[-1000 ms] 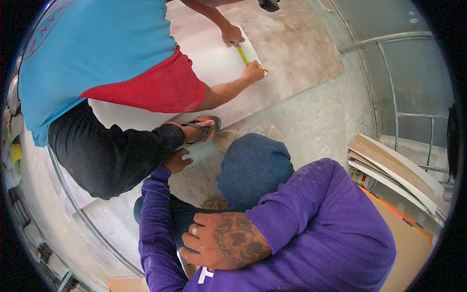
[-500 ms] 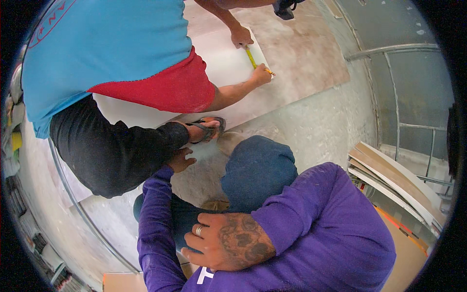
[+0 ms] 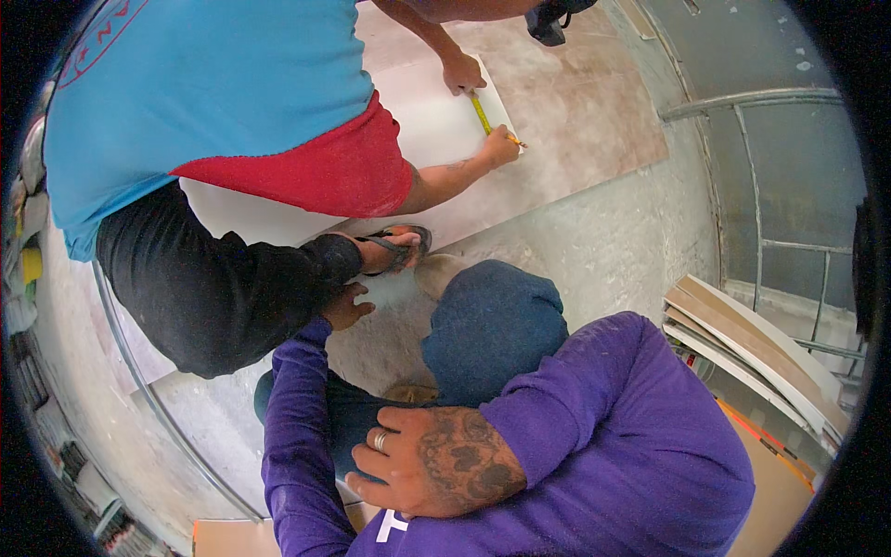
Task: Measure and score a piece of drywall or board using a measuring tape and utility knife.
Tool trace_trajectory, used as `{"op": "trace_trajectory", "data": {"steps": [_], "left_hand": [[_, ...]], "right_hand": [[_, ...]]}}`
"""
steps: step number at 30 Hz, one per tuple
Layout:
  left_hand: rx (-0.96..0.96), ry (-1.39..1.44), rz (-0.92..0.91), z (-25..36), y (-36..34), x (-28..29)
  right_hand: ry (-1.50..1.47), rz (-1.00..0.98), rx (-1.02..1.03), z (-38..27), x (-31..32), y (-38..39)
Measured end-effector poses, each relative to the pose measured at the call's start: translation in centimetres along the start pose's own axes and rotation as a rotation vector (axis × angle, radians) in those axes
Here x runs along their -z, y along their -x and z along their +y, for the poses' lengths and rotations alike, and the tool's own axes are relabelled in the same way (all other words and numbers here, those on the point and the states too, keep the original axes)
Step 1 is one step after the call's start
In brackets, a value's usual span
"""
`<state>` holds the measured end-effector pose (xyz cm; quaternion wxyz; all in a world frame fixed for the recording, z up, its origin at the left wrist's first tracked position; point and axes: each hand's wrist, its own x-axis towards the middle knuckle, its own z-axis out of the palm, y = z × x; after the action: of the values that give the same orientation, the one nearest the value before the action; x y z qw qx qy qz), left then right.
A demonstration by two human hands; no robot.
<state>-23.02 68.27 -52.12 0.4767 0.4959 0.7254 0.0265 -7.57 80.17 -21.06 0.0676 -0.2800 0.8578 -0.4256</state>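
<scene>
My left hand [image 3: 347,307] hangs beside my raised knee, close to a co-worker's black trouser leg [image 3: 223,278]; its visible fingers are apart with nothing in them. Across my body lies my tattooed right hand [image 3: 441,459], wearing a ring, its fingers loosely spread and slightly bent over my front, holding nothing. Ahead, the co-worker in a blue and red shirt [image 3: 232,84] bends over a white board [image 3: 432,107]. That person's hands stretch a yellow tape measure [image 3: 480,112] along the board's end; the nearer one also holds a pencil [image 3: 515,141].
Beneath the white board is a larger brownish sheet [image 3: 585,102] on the floor. Several board offcuts [image 3: 752,343] lean in a stack at the right, beside a metal rail [image 3: 752,100]. A curved metal bar [image 3: 153,395] runs along the left. The co-worker's sandalled foot [image 3: 399,249] stands ahead of my knee.
The co-worker's upper body has shifted very slightly right, with both hands still at the tape measure. My own hands have stayed in place.
</scene>
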Motion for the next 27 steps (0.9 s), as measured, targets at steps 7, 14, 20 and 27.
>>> {"op": "trace_trajectory", "data": {"steps": [7, 14, 20, 27], "left_hand": [[0.004, 0.025, 0.003, 0.4, 0.1, 0.0], [0.003, -0.003, 0.07, -1.3, 0.8, -1.1], [0.019, 0.081, 0.065, -1.7, 0.6, -1.6], [0.002, -0.116, 0.125, -1.7, 1.0, -1.6]], "right_hand": [[0.078, -0.123, -0.016, -0.6, 0.8, -0.1], [0.069, -0.183, -0.03, -1.1, 0.9, -0.8], [0.12, -0.219, -0.033, -1.2, 0.6, -1.1], [0.103, -0.225, -0.039, -1.2, 0.4, -1.3]]}}
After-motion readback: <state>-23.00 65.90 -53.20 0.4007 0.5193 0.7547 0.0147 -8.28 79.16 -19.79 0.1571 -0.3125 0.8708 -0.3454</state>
